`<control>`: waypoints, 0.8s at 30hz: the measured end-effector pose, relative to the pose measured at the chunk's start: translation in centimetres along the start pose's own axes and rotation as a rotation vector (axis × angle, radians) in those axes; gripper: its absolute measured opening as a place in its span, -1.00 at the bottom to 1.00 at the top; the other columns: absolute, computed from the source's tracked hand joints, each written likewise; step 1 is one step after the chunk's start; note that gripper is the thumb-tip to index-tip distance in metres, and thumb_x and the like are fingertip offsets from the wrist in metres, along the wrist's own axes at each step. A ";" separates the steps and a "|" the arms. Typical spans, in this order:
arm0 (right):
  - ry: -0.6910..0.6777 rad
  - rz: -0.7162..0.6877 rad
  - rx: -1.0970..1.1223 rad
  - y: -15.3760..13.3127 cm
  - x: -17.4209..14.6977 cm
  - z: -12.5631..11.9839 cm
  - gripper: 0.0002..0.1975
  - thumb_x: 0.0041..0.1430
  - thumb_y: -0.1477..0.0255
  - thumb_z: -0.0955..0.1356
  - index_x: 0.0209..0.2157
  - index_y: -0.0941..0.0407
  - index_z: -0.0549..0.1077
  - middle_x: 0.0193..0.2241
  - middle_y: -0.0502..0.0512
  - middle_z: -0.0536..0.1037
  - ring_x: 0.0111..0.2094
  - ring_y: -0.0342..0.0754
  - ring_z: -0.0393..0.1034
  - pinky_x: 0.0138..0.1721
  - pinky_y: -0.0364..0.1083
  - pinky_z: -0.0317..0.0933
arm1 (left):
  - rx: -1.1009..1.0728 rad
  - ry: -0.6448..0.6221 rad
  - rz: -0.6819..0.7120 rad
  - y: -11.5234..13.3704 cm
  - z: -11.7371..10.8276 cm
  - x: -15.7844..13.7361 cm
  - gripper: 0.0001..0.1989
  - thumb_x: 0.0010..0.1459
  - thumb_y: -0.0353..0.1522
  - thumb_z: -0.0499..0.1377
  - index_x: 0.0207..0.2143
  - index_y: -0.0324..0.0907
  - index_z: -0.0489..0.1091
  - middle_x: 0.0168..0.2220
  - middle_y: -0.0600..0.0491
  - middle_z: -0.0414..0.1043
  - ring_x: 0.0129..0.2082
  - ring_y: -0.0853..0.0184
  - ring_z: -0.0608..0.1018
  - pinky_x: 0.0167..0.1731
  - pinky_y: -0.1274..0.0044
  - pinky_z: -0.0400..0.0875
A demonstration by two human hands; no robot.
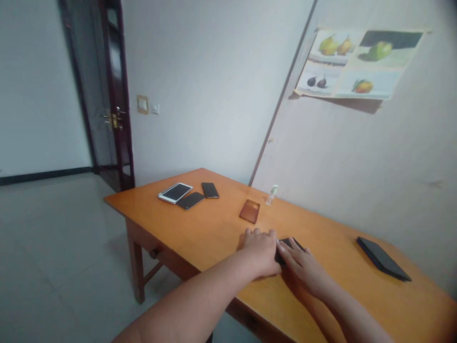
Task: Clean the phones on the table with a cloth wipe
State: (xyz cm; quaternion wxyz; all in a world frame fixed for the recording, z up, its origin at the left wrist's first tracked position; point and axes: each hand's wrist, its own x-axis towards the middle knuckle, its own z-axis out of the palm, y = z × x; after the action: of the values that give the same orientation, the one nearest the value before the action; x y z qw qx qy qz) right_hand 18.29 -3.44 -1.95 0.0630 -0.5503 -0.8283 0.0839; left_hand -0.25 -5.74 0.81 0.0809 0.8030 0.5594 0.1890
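Observation:
A black, flat, phone-like device (279, 259) lies on the wooden table, partly covered by my hands. My right hand (303, 269) rests over it with fingers stretched across its upper face. At its left edge is my left hand (260, 250), closed, with its fingers curled down toward the tabletop; what it grips, if anything, is hidden. Just beyond my left hand lies a brown translucent phone case (249, 211). Behind that case, a small clear bottle (272, 195) stands near the wall.
Toward the table's (221, 228) far left corner lie a white tablet (175, 192), a dark phone (191, 200) and another black phone (210, 190). A dark, flat folded case (383, 258) sits at the right. Walls border the far edges; a door (116, 95) is at left.

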 end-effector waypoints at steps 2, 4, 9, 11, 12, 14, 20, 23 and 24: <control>0.017 -0.043 -0.024 0.4 0.7 0.2 -0.47 0.38 0.15 0.00 0.22 -0.08 0.28 0.27 0.03 0.24 0.36 0.20 -0.19 0.24 0.46 -0.26 | -0.025 0.026 -0.007 -0.6 0.4 0.3 -0.38 -0.23 -0.16 0.26 -0.06 -0.17 0.28 -0.18 -0.18 0.48 -0.10 -0.06 0.45 -0.10 0.18 0.20; 0.071 0.007 -0.082 1.4 1.4 0.5 -0.49 0.39 0.19 0.01 0.23 -0.07 0.28 0.27 0.03 0.23 0.36 0.25 -0.19 0.19 0.54 -0.31 | -0.053 0.061 -0.008 -1.1 1.0 0.3 -0.34 -0.23 -0.12 0.26 -0.04 -0.17 0.27 -0.15 -0.18 0.46 -0.11 -0.06 0.44 -0.10 0.17 0.21; 0.104 0.027 -0.052 0.8 1.2 0.6 -0.49 0.38 0.18 0.02 0.21 -0.04 0.32 0.26 0.02 0.24 0.36 0.29 -0.23 0.20 0.54 -0.37 | -0.112 0.095 0.001 -1.7 1.9 0.2 -0.24 -0.23 -0.13 0.24 0.07 -0.19 0.24 -0.11 -0.18 0.45 -0.11 -0.09 0.43 -0.11 0.15 0.23; 0.048 -0.107 0.062 -0.8 0.5 0.4 -0.48 0.39 0.14 0.01 0.24 -0.07 0.27 0.28 0.00 0.22 0.36 0.18 -0.21 0.28 0.41 -0.38 | -0.137 0.107 0.010 -1.9 2.1 0.4 -0.21 -0.18 -0.15 0.21 0.15 -0.21 0.19 -0.08 -0.20 0.44 -0.09 -0.10 0.43 -0.09 0.13 0.22; 0.013 -0.175 0.114 -1.5 0.2 0.2 -0.48 0.39 0.14 0.01 0.27 -0.09 0.22 0.29 -0.02 0.19 0.37 0.13 -0.21 0.30 0.36 -0.40 | -0.147 0.114 0.015 -2.0 2.2 0.5 -0.18 -0.15 -0.16 0.20 0.19 -0.23 0.15 -0.05 -0.22 0.43 -0.07 -0.10 0.42 -0.08 0.13 0.22; -0.009 -0.187 0.167 -2.0 0.3 -0.2 -0.49 0.40 0.14 0.01 0.28 -0.10 0.18 0.29 -0.02 0.20 0.37 0.11 -0.22 0.30 0.35 -0.43 | -0.148 0.124 0.022 -2.2 2.3 0.7 -0.12 -0.14 -0.18 0.20 0.26 -0.25 0.07 -0.01 -0.24 0.42 -0.04 -0.10 0.41 -0.05 0.14 0.21; 0.139 0.222 0.074 0.7 1.3 -0.7 -0.49 0.39 0.16 0.04 0.25 -0.01 0.25 0.27 0.09 0.24 0.37 0.24 -0.26 0.20 0.53 -0.43 | -0.082 0.106 0.024 -2.4 2.5 0.9 -0.03 -0.16 -0.19 0.23 0.31 -0.26 0.00 -0.01 -0.25 0.41 -0.03 -0.09 0.41 -0.04 0.16 0.22; 0.078 0.009 0.156 -0.6 0.8 -0.7 -0.51 0.40 0.16 0.05 0.24 -0.06 0.26 0.28 0.05 0.22 0.37 0.15 -0.20 0.26 0.42 -0.38 | -0.080 0.105 0.023 -2.3 2.5 0.8 -0.06 -0.13 -0.21 0.22 0.30 -0.24 0.00 0.00 -0.22 0.42 -0.02 -0.06 0.41 -0.03 0.19 0.22; 0.047 -0.068 0.188 -1.2 0.7 -0.6 -0.51 0.40 0.15 0.04 0.24 -0.09 0.26 0.28 0.03 0.23 0.36 0.12 -0.17 0.27 0.40 -0.37 | -0.079 0.104 0.022 -2.2 2.4 0.8 -0.08 -0.11 -0.21 0.21 0.30 -0.24 0.00 0.00 -0.22 0.42 -0.02 -0.05 0.42 -0.03 0.20 0.22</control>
State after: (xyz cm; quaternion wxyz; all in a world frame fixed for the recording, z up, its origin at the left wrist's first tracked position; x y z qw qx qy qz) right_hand 17.11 -3.22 -1.07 0.1363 -0.5155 -0.8333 0.1461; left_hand -1.01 -4.04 -2.00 0.0810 0.7942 0.5463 0.2533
